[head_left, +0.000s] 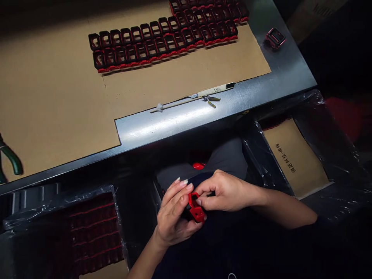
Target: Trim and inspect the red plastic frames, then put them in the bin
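Red frame: a small moulded frame (195,209) sits between both hands above the lap, the right hand (223,192) pinching it, the left hand (173,211) closed around it.
Laid out: double rows of dark red-edged frames (162,42) on kraft paper (58,97) over the steel worktop (186,120).
Left over: stacked frames (93,232) in a plastic-lined bin (62,203), lower left.

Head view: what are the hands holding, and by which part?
A red frame, its left side in the left hand, its top edge pinched by the right hand's fingers.
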The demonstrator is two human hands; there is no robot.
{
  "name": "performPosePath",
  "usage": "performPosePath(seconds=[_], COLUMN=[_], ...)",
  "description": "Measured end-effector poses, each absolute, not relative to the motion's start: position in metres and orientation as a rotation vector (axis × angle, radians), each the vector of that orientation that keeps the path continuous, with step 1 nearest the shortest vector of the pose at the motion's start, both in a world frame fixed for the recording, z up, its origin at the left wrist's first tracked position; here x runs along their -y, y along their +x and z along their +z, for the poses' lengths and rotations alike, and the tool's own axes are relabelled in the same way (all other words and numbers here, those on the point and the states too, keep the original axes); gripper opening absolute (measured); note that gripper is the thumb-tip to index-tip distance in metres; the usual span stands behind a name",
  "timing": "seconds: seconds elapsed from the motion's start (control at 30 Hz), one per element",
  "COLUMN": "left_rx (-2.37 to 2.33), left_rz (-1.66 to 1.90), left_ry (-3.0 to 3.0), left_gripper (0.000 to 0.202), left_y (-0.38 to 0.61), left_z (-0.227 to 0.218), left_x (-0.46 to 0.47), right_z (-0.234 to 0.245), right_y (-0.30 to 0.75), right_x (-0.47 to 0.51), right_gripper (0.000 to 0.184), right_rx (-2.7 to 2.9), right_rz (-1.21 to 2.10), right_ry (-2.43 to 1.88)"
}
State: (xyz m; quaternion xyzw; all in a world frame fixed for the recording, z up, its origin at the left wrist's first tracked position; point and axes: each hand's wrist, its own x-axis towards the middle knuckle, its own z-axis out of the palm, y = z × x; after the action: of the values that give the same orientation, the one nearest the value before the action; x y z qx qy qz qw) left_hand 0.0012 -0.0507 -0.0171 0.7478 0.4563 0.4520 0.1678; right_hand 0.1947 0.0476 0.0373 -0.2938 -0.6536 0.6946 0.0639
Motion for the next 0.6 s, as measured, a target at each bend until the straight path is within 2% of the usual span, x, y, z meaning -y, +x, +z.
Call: performPosePath(seconds=[0.13, 0.4, 0.5, 0.6], left_rx=[-1.303, -1.297, -1.309, -1.300], left_rz=[1.284, 1.259, 1.257, 1.270], left_ry=[2.130, 2.154, 2.155, 2.160], left_gripper=[0.080, 0.080, 0.079, 0.080], left_y=[0.000, -0.001, -0.001, -0.001], left_z=[-0.018, -0.017, -0.017, -0.018], left_x=[0.052, 0.051, 0.051, 0.051], right_z=[0.039, 0.040, 0.039, 0.040], right_y=[0.192, 0.203, 0.200, 0.196], right_x=[-0.047, -0.057, -0.054, -0.051], right_gripper=[0.015, 0.022, 0.019, 0.015], right_rx=[1.935, 2.074, 2.002, 2.034], right_rz=[2.137, 2.160, 2.214, 2.089], right_ry=[-0.946, -0.708, -0.767, -0.885])
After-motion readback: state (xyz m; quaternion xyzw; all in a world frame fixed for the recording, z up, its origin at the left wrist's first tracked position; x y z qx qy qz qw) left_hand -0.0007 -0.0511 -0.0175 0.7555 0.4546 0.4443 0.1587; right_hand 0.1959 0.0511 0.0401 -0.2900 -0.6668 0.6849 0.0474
